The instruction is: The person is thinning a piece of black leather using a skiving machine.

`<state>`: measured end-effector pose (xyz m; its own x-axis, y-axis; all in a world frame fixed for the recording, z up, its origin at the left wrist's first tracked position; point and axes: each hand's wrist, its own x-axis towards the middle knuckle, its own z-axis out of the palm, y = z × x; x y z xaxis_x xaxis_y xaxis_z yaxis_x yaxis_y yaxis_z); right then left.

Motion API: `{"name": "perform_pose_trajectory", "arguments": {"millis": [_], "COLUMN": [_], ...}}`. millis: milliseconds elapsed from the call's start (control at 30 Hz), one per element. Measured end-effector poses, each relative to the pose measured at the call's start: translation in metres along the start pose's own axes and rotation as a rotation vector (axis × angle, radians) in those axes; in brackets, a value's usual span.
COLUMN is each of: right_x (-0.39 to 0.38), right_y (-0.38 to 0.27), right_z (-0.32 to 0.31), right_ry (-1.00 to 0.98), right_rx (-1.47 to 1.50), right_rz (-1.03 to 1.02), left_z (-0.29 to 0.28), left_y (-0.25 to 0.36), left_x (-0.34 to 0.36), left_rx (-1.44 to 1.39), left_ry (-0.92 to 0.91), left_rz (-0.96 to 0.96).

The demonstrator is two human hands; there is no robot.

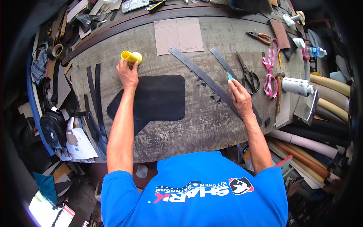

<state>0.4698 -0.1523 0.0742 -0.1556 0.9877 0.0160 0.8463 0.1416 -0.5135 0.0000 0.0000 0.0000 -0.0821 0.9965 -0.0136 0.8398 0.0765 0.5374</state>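
My left hand [127,75] is closed around the lower part of a yellow object [132,57] with a round body and an open tube-like mouth, over the far left of the worktable [211,132]. Just right of that forearm lies a black sheet with rounded corners [160,98], overlapping other dark pieces. My right hand [240,99] pinches a small tool with a light-blue tip [230,76]; the rest of it is hidden by the fingers. A long metal ruler [202,77] slants beside this hand, and a shorter grey strip [219,58] lies ahead of it.
Black-handled scissors [249,77], orange-handled pliers [260,36], a pink tape measure [269,72] and a hammer [279,94] lie at the right. A marked card [179,36] lies far centre. Black strips [94,90] are at left; material rolls [332,92] stick out beyond the table's right.
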Motion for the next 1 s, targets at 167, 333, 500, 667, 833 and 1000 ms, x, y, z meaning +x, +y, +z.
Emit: {"name": "perform_pose_trajectory", "arguments": {"millis": [167, 333, 500, 667, 833, 1000], "right_x": [0.002, 0.001, 0.009, 0.007, 0.007, 0.0], "right_y": [0.008, -0.014, -0.044, -0.024, 0.003, -0.031], "right_z": [-0.026, -0.005, 0.029, 0.025, 0.001, 0.011], "right_ry": [-0.173, -0.027, -0.007, 0.128, 0.192, 0.203], "right_rx": [-0.469, -0.396, -0.166, -0.225, -0.32, -0.088], "right_rz": [-0.326, -0.26, -0.004, -0.068, -0.004, -0.078], "left_z": [-0.004, -0.017, -0.025, -0.048, -0.037, 0.054], "left_y": [0.044, 0.066, 0.049, 0.022, 0.085, 0.143], "left_x": [-0.069, -0.105, -0.091, -0.105, -0.09, -0.076], "left_rx": [0.128, 0.225, 0.042, 0.114, 0.392, 0.278], "left_ry": [0.407, 0.196, 0.09, 0.219, 0.278, -0.089], "left_rz": [-0.15, -0.352, -0.25, -0.206, 0.028, 0.563]}}
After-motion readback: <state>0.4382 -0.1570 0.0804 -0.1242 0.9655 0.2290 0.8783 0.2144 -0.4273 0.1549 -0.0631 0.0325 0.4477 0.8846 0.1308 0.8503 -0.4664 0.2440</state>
